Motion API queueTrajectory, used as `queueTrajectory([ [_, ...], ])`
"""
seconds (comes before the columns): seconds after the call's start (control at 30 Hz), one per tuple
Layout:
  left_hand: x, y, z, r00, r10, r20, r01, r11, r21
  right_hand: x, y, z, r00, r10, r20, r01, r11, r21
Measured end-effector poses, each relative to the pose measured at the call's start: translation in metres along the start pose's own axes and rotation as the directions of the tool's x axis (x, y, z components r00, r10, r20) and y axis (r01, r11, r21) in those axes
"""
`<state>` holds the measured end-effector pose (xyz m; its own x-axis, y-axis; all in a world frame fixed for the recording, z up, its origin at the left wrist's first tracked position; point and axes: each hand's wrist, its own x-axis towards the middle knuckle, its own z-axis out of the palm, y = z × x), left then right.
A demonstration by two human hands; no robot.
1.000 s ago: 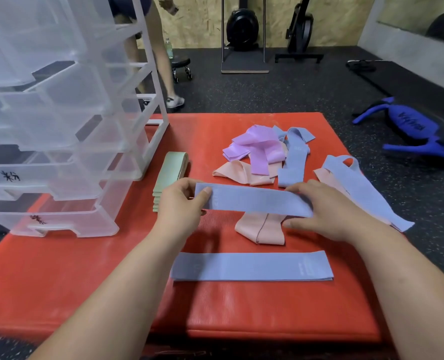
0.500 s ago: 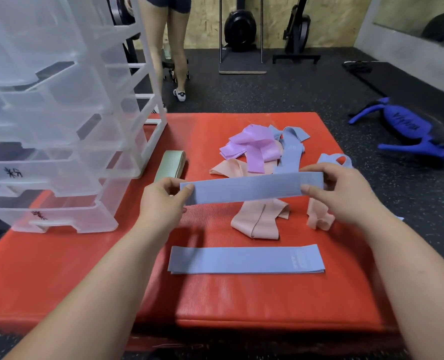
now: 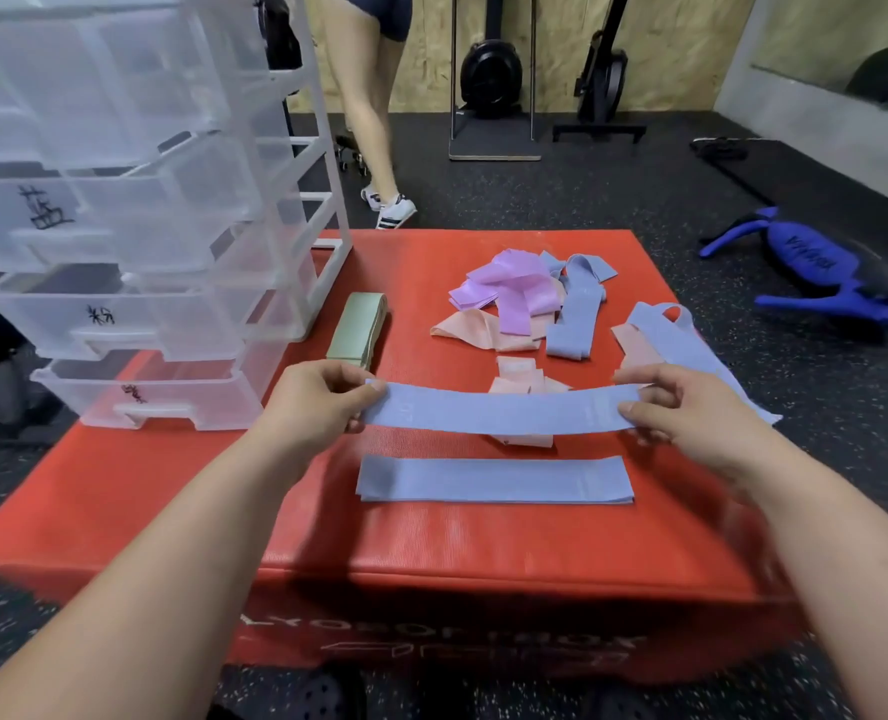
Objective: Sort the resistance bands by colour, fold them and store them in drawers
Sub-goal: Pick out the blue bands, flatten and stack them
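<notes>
A blue resistance band (image 3: 499, 414) is stretched flat above the red box (image 3: 171, 485). My left hand (image 3: 311, 402) pinches its left end and my right hand (image 3: 691, 413) pinches its right end. Below it a second blue band (image 3: 493, 479) lies flat on the box. Farther back sits a loose heap: purple bands (image 3: 509, 293), pink bands (image 3: 473, 330), and more blue bands (image 3: 574, 314). Another blue band (image 3: 691, 350) lies at the right over a pink one. A folded green band stack (image 3: 358, 332) rests beside the clear drawer unit (image 3: 135, 252).
The drawer unit has several translucent drawers with handwritten labels, standing on the box's left side. A person's legs (image 3: 374, 122) are behind the box. A blue fitness item (image 3: 816, 272) lies on the dark floor at right. Gym equipment stands along the far wall.
Both hands have lifted and pulled the blue band out straight and drawn it nearer, above the flat blue band. The person behind has walked rightward.
</notes>
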<state>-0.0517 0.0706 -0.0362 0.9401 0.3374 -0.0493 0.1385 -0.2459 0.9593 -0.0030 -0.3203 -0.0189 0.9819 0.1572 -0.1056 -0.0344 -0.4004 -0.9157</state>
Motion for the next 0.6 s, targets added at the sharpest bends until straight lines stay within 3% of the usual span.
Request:
queueTrajectory([
  [0.2,-0.018,-0.01,-0.009,0.998,0.066,0.005,-0.064,0.958,0.281,-0.017,0.011,0.003,0.997,-0.045,-0.057,0.033,0.978,-0.207],
  [0.33,-0.031,-0.012,-0.008,0.982,0.189,0.016,-0.169,0.832,0.528,-0.022,0.016,0.014,0.991,-0.102,-0.08,0.062,0.913,-0.403],
  [0.6,-0.041,-0.029,0.002,0.959,0.268,0.086,-0.246,0.647,0.722,-0.027,0.024,0.026,0.99,-0.144,-0.004,0.115,0.808,-0.578],
])
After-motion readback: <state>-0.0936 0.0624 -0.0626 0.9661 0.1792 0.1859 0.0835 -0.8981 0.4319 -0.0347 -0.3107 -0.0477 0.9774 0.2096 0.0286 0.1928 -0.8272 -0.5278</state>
